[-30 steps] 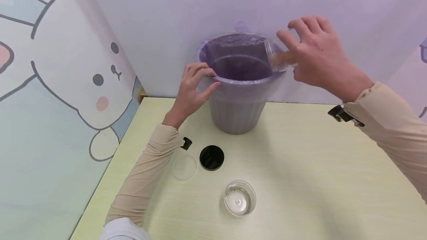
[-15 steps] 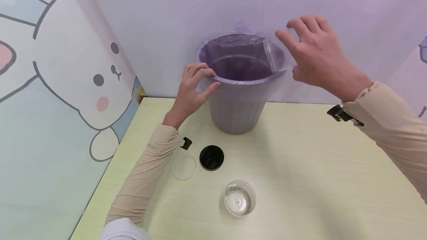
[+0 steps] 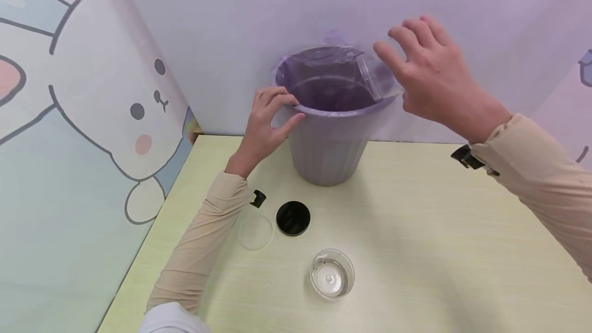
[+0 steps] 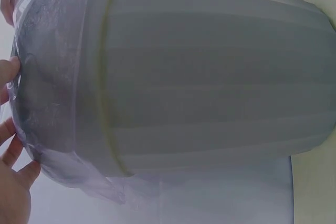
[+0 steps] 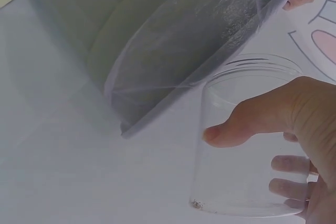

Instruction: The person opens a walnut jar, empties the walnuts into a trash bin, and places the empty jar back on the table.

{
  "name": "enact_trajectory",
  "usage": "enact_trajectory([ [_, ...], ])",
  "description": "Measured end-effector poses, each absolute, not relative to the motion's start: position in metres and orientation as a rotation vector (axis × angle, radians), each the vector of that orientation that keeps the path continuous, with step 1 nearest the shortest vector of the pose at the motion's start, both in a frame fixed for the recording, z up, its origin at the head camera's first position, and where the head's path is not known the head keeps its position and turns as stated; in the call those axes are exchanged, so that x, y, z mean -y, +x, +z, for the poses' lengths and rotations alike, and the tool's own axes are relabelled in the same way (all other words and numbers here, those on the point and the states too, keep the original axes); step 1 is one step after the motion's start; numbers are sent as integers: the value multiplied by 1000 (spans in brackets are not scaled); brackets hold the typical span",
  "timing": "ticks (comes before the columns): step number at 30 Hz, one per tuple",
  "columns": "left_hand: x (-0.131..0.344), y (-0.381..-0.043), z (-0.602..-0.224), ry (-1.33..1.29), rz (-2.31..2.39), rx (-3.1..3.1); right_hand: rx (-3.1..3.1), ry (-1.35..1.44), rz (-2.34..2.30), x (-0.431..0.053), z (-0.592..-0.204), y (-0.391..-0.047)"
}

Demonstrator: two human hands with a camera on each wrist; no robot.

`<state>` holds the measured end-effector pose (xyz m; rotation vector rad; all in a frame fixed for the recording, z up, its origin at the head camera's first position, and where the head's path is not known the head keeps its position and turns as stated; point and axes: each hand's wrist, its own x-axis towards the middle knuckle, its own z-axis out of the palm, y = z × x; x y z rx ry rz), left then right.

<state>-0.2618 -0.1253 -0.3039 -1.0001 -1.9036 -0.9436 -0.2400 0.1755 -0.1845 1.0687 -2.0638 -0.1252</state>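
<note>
A grey trash can [image 3: 327,155] lined with a thin purple plastic bag [image 5: 173,51] stands at the back of the table. My left hand [image 3: 263,127] holds its near left rim, fingertips over the edge and thumb against the outside. Gripped in my right hand [image 3: 432,73] is a clear jar [image 5: 241,166], tipped with its mouth over the can's right rim. In the right wrist view the jar's wall is see-through, with a small clump of residue [image 5: 197,204] at its bottom corner. Pale grains show through the bag near the rim.
On the pale table [image 3: 444,209] lie a round black lid [image 3: 293,218] and a thin clear ring-shaped piece [image 3: 256,233]. A small clear cup [image 3: 331,274] stands nearer to me. Walls rise behind the can and at left.
The brown contents seen in the jar a second ago are gone from it. My right hand has shifted slightly left with the jar; my left hand stays on the rim.
</note>
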Motion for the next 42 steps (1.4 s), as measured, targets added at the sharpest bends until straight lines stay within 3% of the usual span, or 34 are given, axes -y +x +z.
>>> enact_trajectory([
  [17,123,-264,-305,-968,-1026,1894,2054,1062,-164,-176,-186,-240],
  [42,126,-268,-303,-965,-1066,1866,2227,975,169,-192,-191,-229],
])
